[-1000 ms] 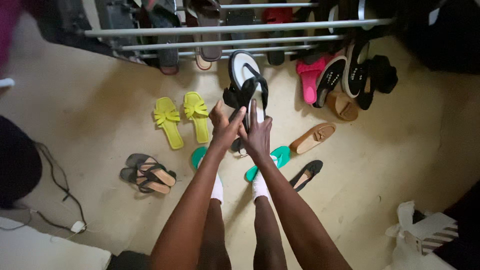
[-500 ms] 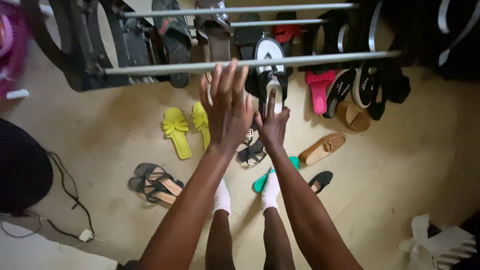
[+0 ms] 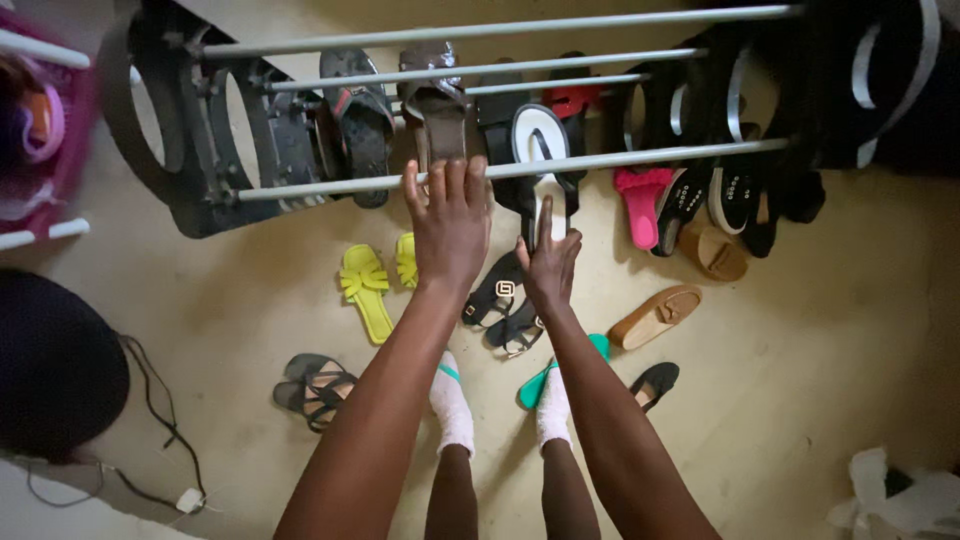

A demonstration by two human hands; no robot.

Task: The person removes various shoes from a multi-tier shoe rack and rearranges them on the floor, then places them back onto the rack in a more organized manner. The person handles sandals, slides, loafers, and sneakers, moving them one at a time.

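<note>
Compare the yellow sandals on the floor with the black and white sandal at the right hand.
The yellow sandals lie flat on the floor as a pair, untouched; the black and white sandal is a single one up on the shoe rack, with the right hand at its lower end. The yellow ones are one bright colour; the other has a white footbed with black straps. Both are open sandals.
</note>
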